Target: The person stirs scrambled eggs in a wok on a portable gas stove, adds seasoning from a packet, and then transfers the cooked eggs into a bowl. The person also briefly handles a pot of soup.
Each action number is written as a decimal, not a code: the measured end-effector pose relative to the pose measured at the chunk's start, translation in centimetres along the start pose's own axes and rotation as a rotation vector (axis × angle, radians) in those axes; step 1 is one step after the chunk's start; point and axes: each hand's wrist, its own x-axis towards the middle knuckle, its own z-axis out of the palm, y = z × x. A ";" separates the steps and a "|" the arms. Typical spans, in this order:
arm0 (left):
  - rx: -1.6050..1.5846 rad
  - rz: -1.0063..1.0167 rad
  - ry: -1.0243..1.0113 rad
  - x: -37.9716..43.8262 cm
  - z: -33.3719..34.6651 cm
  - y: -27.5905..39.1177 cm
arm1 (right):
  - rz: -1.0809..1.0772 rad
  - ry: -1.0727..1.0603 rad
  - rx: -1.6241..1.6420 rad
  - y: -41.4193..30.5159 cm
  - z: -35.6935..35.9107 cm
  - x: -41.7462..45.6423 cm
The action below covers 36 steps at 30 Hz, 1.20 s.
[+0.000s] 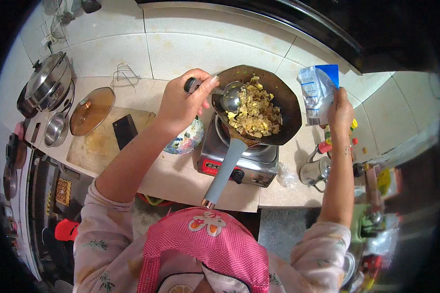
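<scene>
My left hand (190,99) grips the handle of a metal ladle (231,99), whose bowl is over the left side of a dark wok (290,110). Fried rice with bits of yellow egg (258,110) fills much of the wok's middle. The wok sits on a single-burner gas stove (258,175), its grey handle (225,172) pointing towards my body. Off to the right of the wok, my right hand (341,110) holds a blue and white plastic pouch (315,95) that bears printing. Whether the pouch is unsealed, I cannot tell.
Left of the stove are a floral bowl (187,139), a wooden cutting board (91,146) with a black cleaver blade (125,131), a glass lid (93,110) and a wire rack (124,77). A metal pitcher (313,172) and bottles (324,145) stand on the right. A range hood (315,22) overhangs the back.
</scene>
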 end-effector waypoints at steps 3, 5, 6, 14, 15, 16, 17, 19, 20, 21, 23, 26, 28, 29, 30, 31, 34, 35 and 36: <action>0.050 -0.034 -0.014 -0.4 -0.1 0.2 | 0.133 0.043 0.172 0.0 0.0 0.5; 0.016 -0.028 -0.004 -0.3 -0.1 -0.1 | 0.010 -0.041 -0.039 0.2 0.4 0.5; 0.020 -0.028 0.000 -0.2 -0.2 -0.1 | -0.043 -0.067 -0.127 0.0 0.3 0.6; 0.004 -0.023 0.021 -0.2 -0.3 -1.1 | 0.010 -0.036 -0.027 -0.1 -0.3 1.2; 0.015 -0.034 0.010 -0.1 -0.2 -0.8 | -0.052 -0.080 -0.123 0.1 -0.2 1.2; 0.027 -0.045 -0.001 -0.1 -0.2 -0.4 | -0.130 -0.094 -0.169 0.5 0.0 0.9; 0.038 -0.055 -0.012 -0.1 -0.1 -0.1 | -0.068 -0.069 -0.114 1.0 0.1 0.7; 0.027 -0.064 0.006 -0.2 -0.1 -0.3 | 0.046 -0.024 0.007 1.3 0.2 0.3; 0.023 -0.062 0.011 0.0 -0.1 -0.4 | 0.008 0.045 0.072 1.1 0.0 0.1; 0.022 -0.058 0.011 0.0 0.0 -0.5 | 0.007 0.036 0.045 1.3 -0.1 0.1; 0.022 -0.045 0.001 -0.1 0.1 -0.5 | 0.006 0.020 -0.010 1.6 -0.2 0.3; 0.046 -0.045 -0.001 0.0 0.3 -0.4 | 0.059 -0.017 0.010 -0.2 -0.9 0.7; 0.028 -0.032 -0.007 0.1 0.5 -0.3 | -0.028 -0.041 -0.127 0.1 -1.0 0.8; 0.023 -0.030 -0.020 0.1 0.5 -0.3 | -0.075 -0.048 -0.140 1.6 -0.5 0.8; 0.021 -0.032 -0.022 -0.1 0.4 -0.4 | -0.017 -0.038 -0.088 1.2 -0.5 0.6; 0.018 -0.033 -0.024 -0.2 0.3 -0.5 | 0.041 -0.029 -0.037 0.6 -0.7 0.5; 0.021 -0.035 -0.010 0.0 0.3 -0.6 | 0.082 -0.032 0.039 0.1 -1.3 0.9; 0.040 -0.044 -0.007 -0.1 0.4 -0.6 | 0.074 0.010 0.090 0.5 -0.9 0.9; 0.049 -0.073 -0.007 -0.1 0.3 -0.7 | 0.064 0.053 0.139 0.8 -0.7 1.2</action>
